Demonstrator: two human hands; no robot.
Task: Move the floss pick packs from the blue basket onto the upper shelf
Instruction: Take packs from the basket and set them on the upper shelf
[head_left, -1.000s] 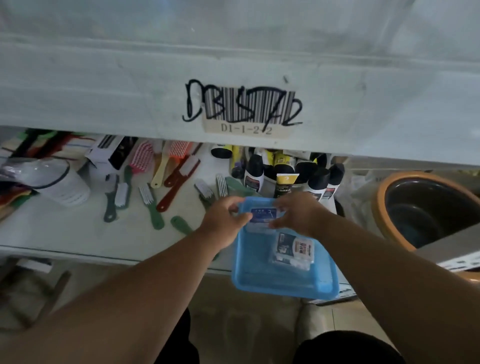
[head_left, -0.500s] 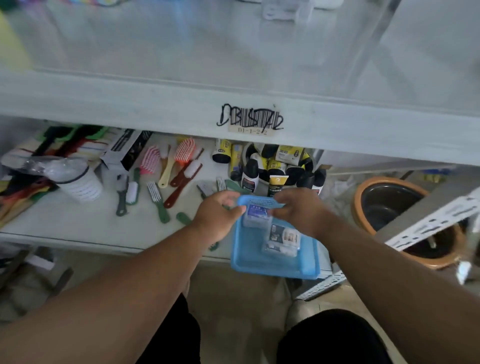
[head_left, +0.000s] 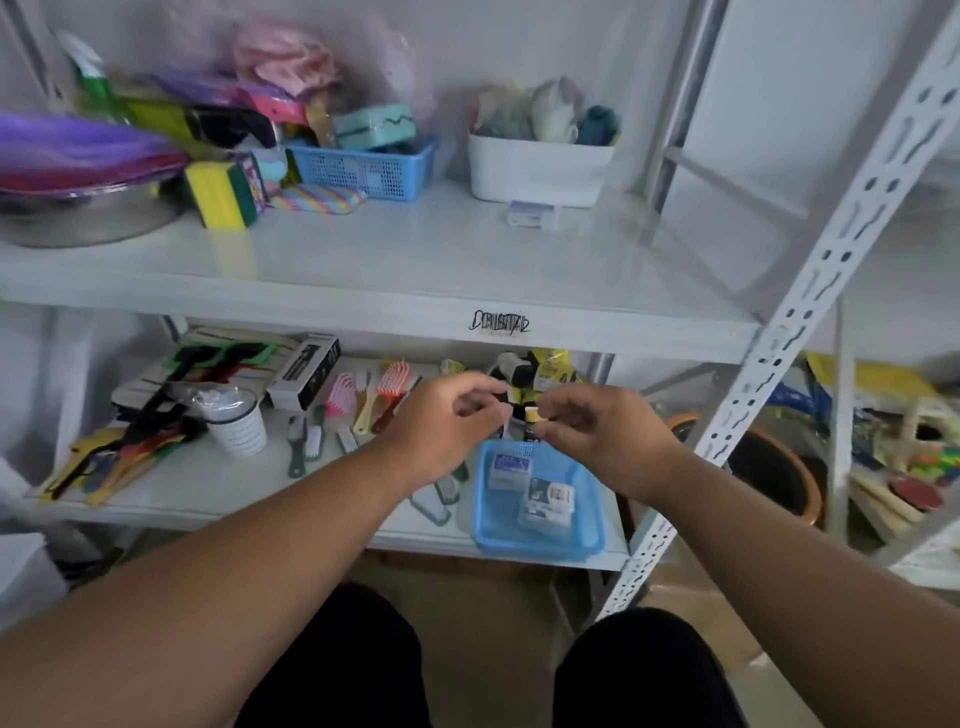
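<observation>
The blue basket (head_left: 488, 535) sits at the front right of the lower shelf. Inside it, one blue-and-white floss pick pack (head_left: 509, 470) lies near the far wall and two more packs (head_left: 548, 501) are stacked beside it. Another pack (head_left: 532, 214) lies on the upper shelf (head_left: 415, 270) in front of a white bin. My left hand (head_left: 447, 423) and my right hand (head_left: 597, 436) hover just above the basket's far edge with fingers loosely curled toward each other. A thin pale sliver hangs at my left fingertips; I cannot make out what it is.
On the upper shelf stand a white bin (head_left: 537, 166), a blue mesh basket (head_left: 363, 166), sponges (head_left: 221, 195) and a metal bowl (head_left: 78, 218). Brushes (head_left: 363, 400), a cup (head_left: 236, 426) and bottles (head_left: 540, 374) lie behind the basket. A perforated white upright (head_left: 810, 291) rises on the right.
The view has pulled back and tilted up, so the upper shelf shows. Both hands have lifted off the pack they were touching; it lies in the basket.
</observation>
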